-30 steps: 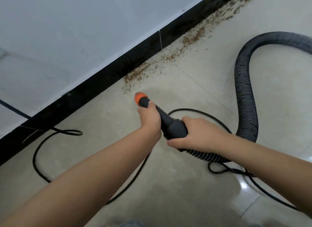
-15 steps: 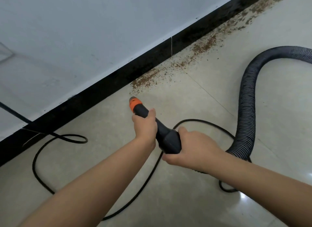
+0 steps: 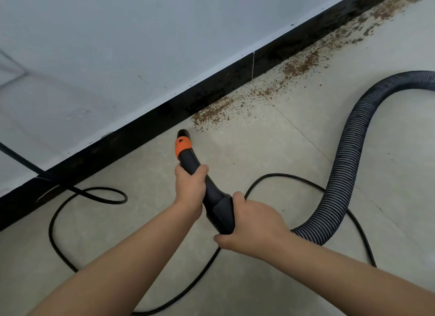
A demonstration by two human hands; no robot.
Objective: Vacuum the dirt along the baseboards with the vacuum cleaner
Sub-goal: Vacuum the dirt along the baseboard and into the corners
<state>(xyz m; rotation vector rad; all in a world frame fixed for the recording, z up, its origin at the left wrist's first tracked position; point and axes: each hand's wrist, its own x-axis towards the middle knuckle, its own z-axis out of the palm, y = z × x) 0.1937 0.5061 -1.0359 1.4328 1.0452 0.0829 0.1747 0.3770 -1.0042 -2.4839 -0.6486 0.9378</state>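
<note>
A black vacuum nozzle [image 3: 188, 158] with an orange ring points at the floor just short of the black baseboard [image 3: 141, 132]. My left hand [image 3: 189, 188] grips the nozzle's neck. My right hand [image 3: 251, 226] grips its wider rear end, where the ribbed hose [image 3: 346, 165] joins. Brown dirt [image 3: 211, 118] lies in a band along the baseboard, starting just right of the nozzle tip and running up to the right.
A thin black power cable [image 3: 77, 198] loops over the beige tiled floor [image 3: 270, 151] on the left and under my arms. The hose curves away to the right edge. A pale wall [image 3: 117, 45] rises above the baseboard.
The nozzle has swung closer to the baseboard, its tip now beside the near end of the dirt band. Both hands kept their grip, and the view shifted left.
</note>
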